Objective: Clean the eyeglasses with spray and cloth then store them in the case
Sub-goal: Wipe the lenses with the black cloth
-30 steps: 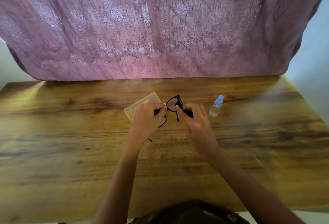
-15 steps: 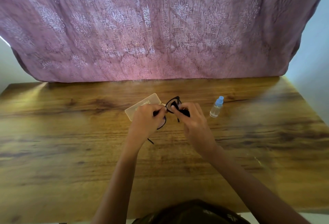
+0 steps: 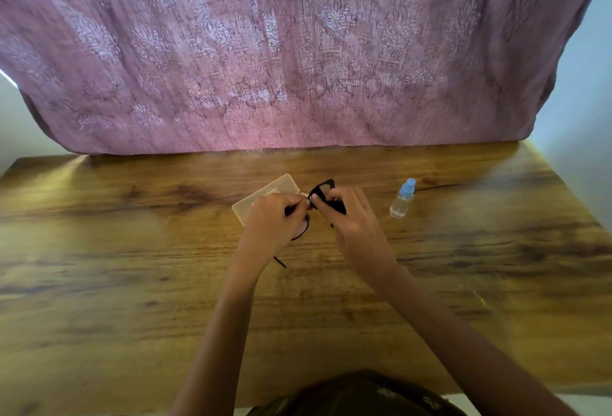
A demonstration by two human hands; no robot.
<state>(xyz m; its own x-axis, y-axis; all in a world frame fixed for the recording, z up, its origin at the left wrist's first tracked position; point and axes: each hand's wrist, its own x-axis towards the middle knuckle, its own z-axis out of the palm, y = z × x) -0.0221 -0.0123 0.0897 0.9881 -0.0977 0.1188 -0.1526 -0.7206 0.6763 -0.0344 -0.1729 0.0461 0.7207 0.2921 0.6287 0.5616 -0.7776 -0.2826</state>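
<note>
Two hands meet over the table, each partly hiding what it holds. Left hand (image 3: 271,220) is curled round the eyeglasses (image 3: 323,186) and covers most of the frame; one lens rim and a temple tip show below it. Right hand (image 3: 356,227) pinches a dark cloth (image 3: 336,207) against the other lens, the cloth mostly under the fingers. Case (image 3: 275,189), pale and translucent, lies flat just beyond the left hand, partly covered; its print is unreadable. Table (image 3: 132,283): glossy wood grain. Patterned mauve curtain (image 3: 298,51) hangs behind the far edge. Spray bottle (image 3: 402,199), blue cap, stands upright to the right of the right hand, not touching it.
</note>
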